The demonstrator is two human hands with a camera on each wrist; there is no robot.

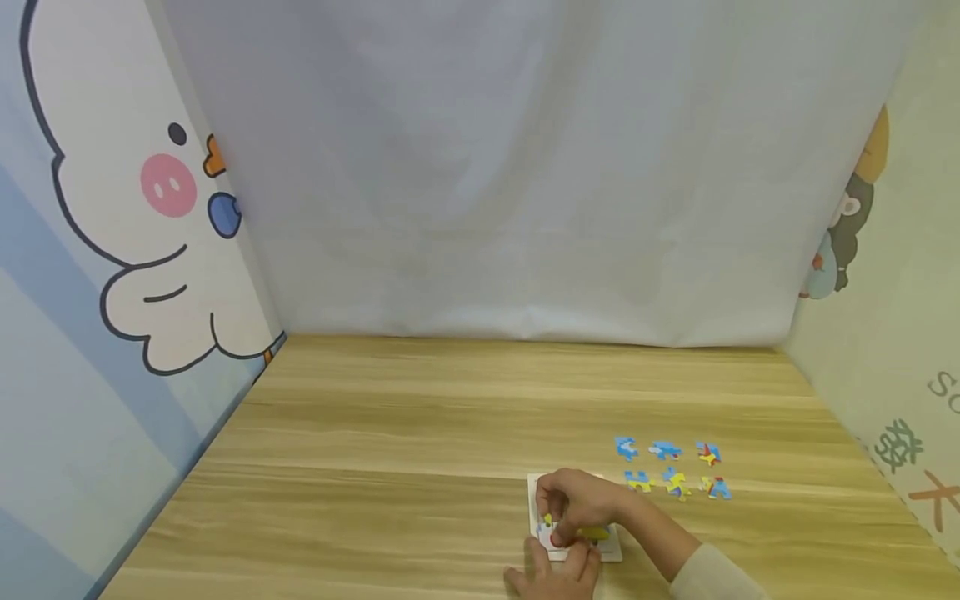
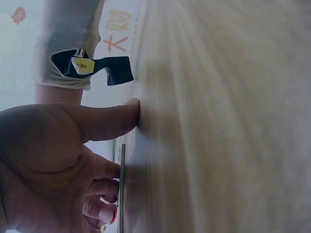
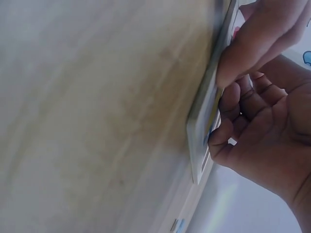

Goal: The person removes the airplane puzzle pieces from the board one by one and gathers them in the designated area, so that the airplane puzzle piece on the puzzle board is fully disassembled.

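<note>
A small white-rimmed puzzle board [image 1: 613, 552] lies flat near the table's front edge. Over its middle is my right hand [image 1: 588, 502], fingers curled down, thumb and fingertips pinching a pale puzzle piece [image 1: 545, 535] with a red patch low over the board. Yellow printed pieces [image 1: 595, 533] show under that hand, which hides much of the board. My left hand [image 1: 558, 577] rests its fairly straight fingers on the board's near edge. In the left wrist view its thumb [image 2: 114, 121] stretches out to the tabletop beside the board.
Several loose blue, yellow and red jigsaw pieces [image 1: 665, 450] lie in two rows to the right behind the board. The wooden table [image 1: 337, 467] meets a pale curtain [image 1: 525, 208] at the back, with a cartoon-printed wall [image 1: 112, 250] at the left.
</note>
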